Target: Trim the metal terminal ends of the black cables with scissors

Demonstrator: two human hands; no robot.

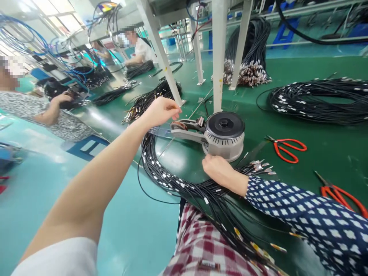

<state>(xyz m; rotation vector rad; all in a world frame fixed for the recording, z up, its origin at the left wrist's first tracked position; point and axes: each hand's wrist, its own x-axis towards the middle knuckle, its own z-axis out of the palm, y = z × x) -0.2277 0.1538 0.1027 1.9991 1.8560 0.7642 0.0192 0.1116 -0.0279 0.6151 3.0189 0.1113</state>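
Note:
My left hand is raised above the arm end of a grey round device with a black disc on top. Thumb and forefinger are pinched together; anything between them is too small to make out. My right hand is curled closed against the table side of the device's base, and what its fingers hold is hidden. Below both hands runs a thick bundle of black cables with white tags, curving from beside the device's arms over the table edge toward my lap.
Red-handled pliers and a second red-handled pair lie at right. A coil of black cables rests behind them. White shelf legs stand behind the device. More cable bundles and seated co-workers are farther off.

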